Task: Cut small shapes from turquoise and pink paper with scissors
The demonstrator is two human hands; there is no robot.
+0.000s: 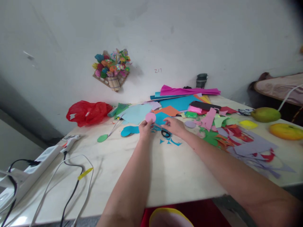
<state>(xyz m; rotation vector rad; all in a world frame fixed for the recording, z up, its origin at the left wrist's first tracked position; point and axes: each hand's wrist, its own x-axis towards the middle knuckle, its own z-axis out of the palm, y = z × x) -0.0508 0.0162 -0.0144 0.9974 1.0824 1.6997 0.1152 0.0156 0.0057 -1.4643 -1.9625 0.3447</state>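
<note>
From my end of the feed I see the left hand [145,128] with its fingers closed in a pinch on the lower edge of a flat, round pink paper disc [150,117], which stands up just above the fingertips. The right hand [175,126] is beside it, fingers curled and slightly apart; I cannot tell whether they have hold of anything. Black-handled scissors [166,133] show just below the right fingers, with small pointed blue paper scraps [175,142] nearer me on the desk [184,179]. Rounded blue paper pieces [127,131] are just left of the left fingers.

I judge the step in hand to be handling or positioning the disc. The next move seems to call for keeping that pinch light and steady, so the paper doesn't bend, while the right fingers work clear of the scissors.
</note>
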